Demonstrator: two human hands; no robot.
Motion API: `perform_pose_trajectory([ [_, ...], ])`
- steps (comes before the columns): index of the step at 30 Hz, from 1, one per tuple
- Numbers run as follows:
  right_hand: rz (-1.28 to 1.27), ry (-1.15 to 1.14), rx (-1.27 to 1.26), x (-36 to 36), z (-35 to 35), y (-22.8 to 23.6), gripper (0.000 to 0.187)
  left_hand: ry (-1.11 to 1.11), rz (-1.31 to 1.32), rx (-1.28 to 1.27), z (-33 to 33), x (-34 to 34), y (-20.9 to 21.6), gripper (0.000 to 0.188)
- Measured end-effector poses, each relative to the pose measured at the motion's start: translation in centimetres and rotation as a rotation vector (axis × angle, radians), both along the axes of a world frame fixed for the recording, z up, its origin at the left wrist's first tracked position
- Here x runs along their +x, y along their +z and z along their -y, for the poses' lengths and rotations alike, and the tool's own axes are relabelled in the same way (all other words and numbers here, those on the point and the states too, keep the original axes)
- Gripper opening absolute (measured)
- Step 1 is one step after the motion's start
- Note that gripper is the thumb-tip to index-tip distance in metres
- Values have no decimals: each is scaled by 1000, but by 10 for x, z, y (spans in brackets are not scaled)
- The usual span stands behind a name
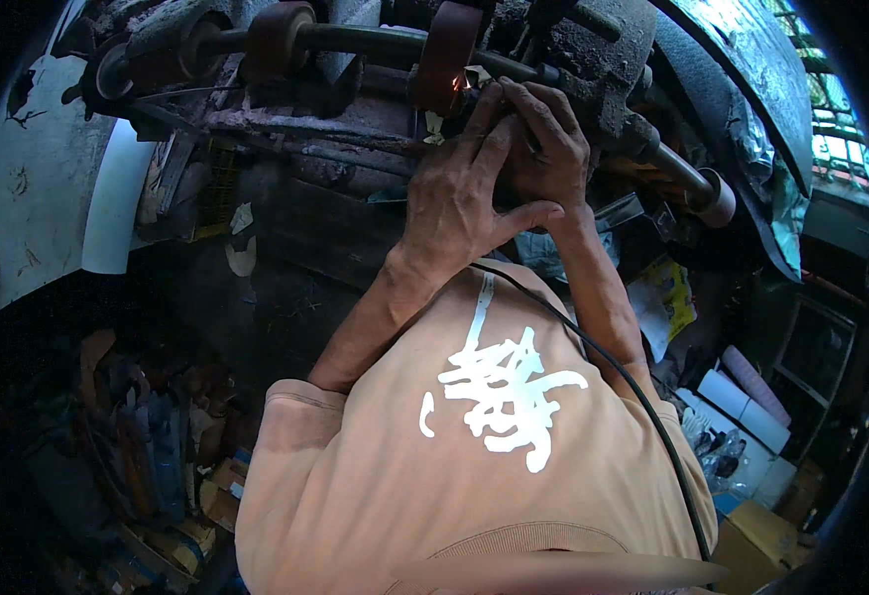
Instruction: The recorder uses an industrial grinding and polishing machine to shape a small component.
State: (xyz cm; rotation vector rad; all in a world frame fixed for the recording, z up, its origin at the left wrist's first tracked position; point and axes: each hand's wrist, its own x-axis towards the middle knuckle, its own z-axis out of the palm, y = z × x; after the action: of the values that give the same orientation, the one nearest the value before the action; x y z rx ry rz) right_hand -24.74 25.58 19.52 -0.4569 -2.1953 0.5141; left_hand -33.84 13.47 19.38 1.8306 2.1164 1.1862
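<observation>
My left hand (446, 198) and my right hand (551, 149) are close together at the top middle, with their fingers bent and fingertips meeting. Between them they pinch a small dark piece, mostly covered by the fingers, too hidden to name. Its end is at a reddish-brown grinding wheel (448, 50), where orange sparks glow at the point of contact. The left thumb stretches across toward the right wrist. The wheel sits on a metal shaft (375, 42) that runs across the machine.
More wheels (278, 42) sit along the shaft to the left. A dusty machine housing (598, 69) stands just right of my hands. A black cable (613, 362) hangs over my shirt. Scraps (147, 426) are piled low left; a cardboard box (756, 540) lies low right.
</observation>
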Motion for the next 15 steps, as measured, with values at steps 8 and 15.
perform_pose_trajectory([
  [8, -30, 43, -14, -1, -4, -4, 55, -18, 33, -4, 0, -2, 2, 109],
  [15, -28, 48, -12, -3, -4, -3, 54, 10, -16, 14, 0, -2, 2, 110],
])
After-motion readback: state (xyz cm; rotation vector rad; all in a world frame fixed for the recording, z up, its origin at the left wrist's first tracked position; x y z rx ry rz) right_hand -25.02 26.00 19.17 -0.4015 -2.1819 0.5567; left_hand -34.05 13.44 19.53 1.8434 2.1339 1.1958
